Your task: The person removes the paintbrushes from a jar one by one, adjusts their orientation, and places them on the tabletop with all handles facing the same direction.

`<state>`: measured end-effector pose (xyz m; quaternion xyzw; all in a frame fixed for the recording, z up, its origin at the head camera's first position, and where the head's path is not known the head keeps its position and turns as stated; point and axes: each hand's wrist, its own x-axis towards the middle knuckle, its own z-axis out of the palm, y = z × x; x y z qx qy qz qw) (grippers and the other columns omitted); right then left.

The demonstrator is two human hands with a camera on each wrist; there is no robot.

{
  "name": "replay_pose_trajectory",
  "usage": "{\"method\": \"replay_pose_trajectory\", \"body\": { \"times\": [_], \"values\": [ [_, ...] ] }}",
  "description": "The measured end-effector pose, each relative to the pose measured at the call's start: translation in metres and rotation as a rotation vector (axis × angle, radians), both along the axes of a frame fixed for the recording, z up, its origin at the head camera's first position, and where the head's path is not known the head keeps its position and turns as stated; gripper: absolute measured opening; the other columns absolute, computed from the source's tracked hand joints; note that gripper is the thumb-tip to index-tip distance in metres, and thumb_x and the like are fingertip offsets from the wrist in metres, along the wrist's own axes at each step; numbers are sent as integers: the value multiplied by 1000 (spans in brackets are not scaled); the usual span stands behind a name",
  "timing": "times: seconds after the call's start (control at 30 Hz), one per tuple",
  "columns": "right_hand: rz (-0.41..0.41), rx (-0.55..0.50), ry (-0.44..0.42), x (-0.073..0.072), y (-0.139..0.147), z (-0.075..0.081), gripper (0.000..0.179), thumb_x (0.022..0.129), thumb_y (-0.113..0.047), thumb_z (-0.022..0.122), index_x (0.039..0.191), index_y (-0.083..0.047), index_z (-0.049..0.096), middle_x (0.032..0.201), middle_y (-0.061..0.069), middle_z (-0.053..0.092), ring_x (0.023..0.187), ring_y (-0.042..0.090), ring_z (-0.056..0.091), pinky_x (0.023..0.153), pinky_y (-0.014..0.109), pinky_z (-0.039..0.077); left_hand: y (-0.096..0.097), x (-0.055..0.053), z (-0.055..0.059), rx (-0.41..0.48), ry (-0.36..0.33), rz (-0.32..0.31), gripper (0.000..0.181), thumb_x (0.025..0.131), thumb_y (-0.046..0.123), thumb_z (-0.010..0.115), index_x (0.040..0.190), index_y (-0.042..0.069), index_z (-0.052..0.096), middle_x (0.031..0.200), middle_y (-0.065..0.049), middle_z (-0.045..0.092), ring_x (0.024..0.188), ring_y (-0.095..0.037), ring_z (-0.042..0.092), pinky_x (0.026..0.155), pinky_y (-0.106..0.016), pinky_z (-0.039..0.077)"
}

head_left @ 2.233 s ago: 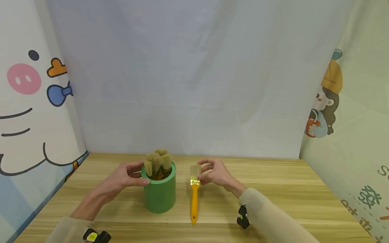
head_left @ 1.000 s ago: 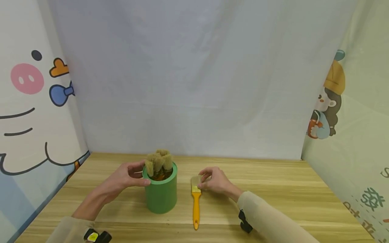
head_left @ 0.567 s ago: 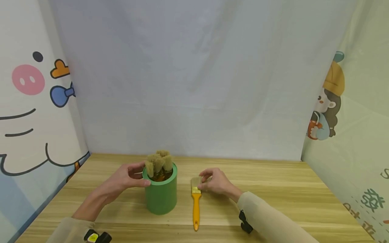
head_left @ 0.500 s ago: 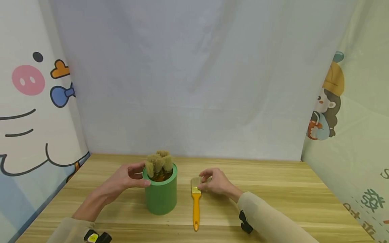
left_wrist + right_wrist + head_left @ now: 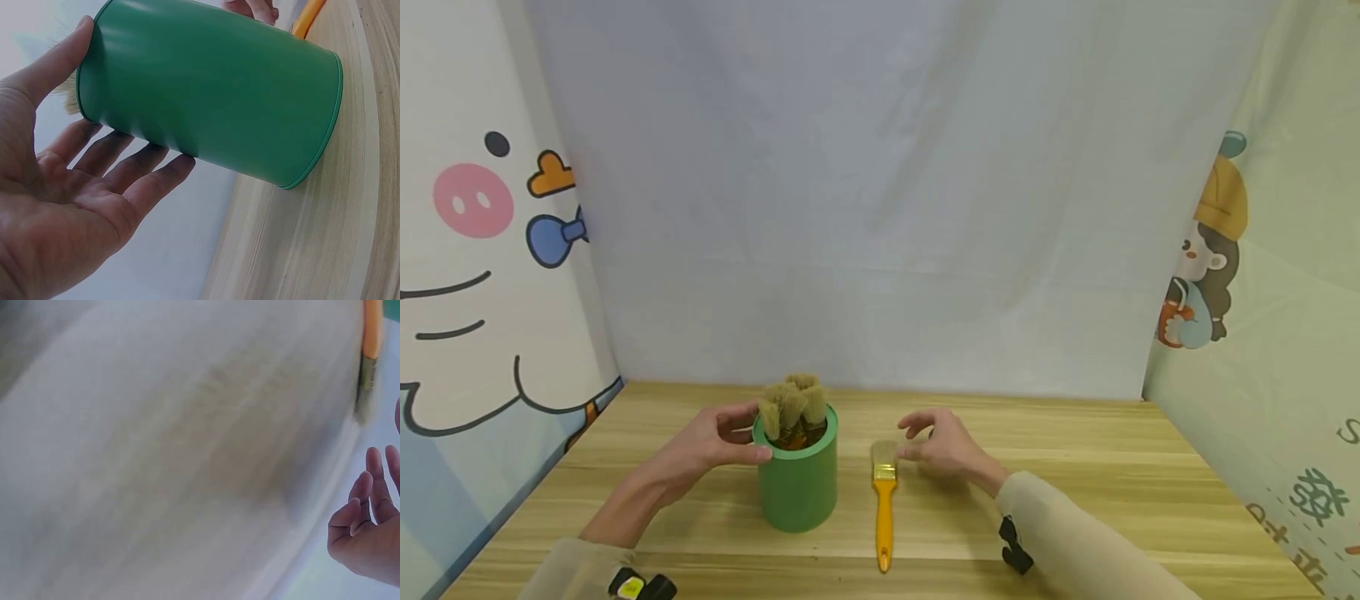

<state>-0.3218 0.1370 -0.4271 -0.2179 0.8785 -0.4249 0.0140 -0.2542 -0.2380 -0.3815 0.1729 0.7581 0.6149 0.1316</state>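
Observation:
A green cylindrical brush pot point(image 5: 799, 492) stands upright on the table, with several paintbrushes point(image 5: 792, 404) in it, tan bristles up and handles hidden inside. My left hand point(image 5: 711, 442) holds the pot from its left side. In the left wrist view, the thumb point(image 5: 69, 50) lies at the rim and the fingertips line the opposite side. Right of the pot lies a flat paintbrush point(image 5: 884, 521) with a yellow handle, gold ferrule and pale bristles, its bristle end pointing away. My right hand point(image 5: 951, 447) is just right of the bristles, apart from them, its fingers loosely bent and holding nothing.
The wooden table point(image 5: 1075, 483) reaches back to a pale grey curtain point(image 5: 865, 208). Cartoon-printed cloth panels stand at the left point(image 5: 475, 333) and right point(image 5: 1285, 333). A small black device point(image 5: 1015, 546) is strapped on each sleeve.
My right hand first draws the yellow paintbrush a little toward me, then lets go and shifts right, off the bristles. The left hand stays at the pot.

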Motion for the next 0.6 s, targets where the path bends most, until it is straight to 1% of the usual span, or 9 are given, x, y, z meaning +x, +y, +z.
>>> {"method": "replay_pose_trajectory", "body": {
  "times": [0.13, 0.2, 0.27, 0.4, 0.47, 0.57, 0.6],
  "values": [
    [35, -19, 39, 3, 0, 10, 34, 88, -9, 86, 118, 4, 75, 101, 13, 74, 98, 38, 64, 80, 33, 47, 0, 0, 0, 6, 2, -4, 93, 97, 18, 78, 164, -8, 20, 166, -33, 25, 146, -53, 38, 111, -53, 47],
    [55, -12, 66, 4, 0, 16, 31, 89, -9, 85, 117, 2, 75, 98, 10, 74, 96, 38, 63, 78, 30, 46, 0, 0, 0, 8, 4, -5, 92, 97, 18, 78, 164, -8, 20, 165, -33, 26, 145, -52, 38, 110, -53, 47],
    [67, -5, 92, 7, -3, 22, 29, 90, -10, 84, 117, -1, 76, 97, 7, 74, 87, 34, 62, 73, 29, 45, 1, 0, 0, 10, 6, -6, 92, 97, 18, 78, 164, -9, 20, 165, -33, 26, 145, -52, 38, 110, -52, 48],
    [92, -8, 141, 12, -10, 36, 27, 91, -15, 85, 116, -7, 77, 96, 1, 73, 69, 19, 53, 62, 26, 43, 1, 0, -1, 12, 5, -9, 92, 97, 18, 78, 164, -8, 20, 165, -33, 26, 146, -52, 38, 110, -52, 48],
    [110, -23, 158, 16, -16, 43, 28, 91, -16, 84, 117, -8, 77, 95, -1, 73, 67, 14, 52, 60, 26, 42, 1, -1, -1, 12, 4, -9, 92, 97, 18, 78, 164, -8, 20, 166, -33, 25, 146, -52, 38, 110, -52, 48],
    [142, -54, 182, 23, -24, 54, 28, 92, -15, 84, 118, -8, 76, 95, -3, 73, 67, 14, 53, 59, 25, 42, 1, -1, -1, 11, 2, -7, 92, 97, 17, 78, 164, -8, 20, 166, -32, 25, 146, -52, 38, 110, -52, 48],
    [152, -69, 186, 25, -28, 57, 29, 92, -14, 84, 118, -8, 76, 95, -1, 74, 67, 14, 54, 59, 25, 42, 1, -1, -1, 11, 2, -6, 92, 97, 17, 78, 164, -8, 21, 166, -32, 25, 146, -52, 38, 110, -52, 48]
  ]
}}
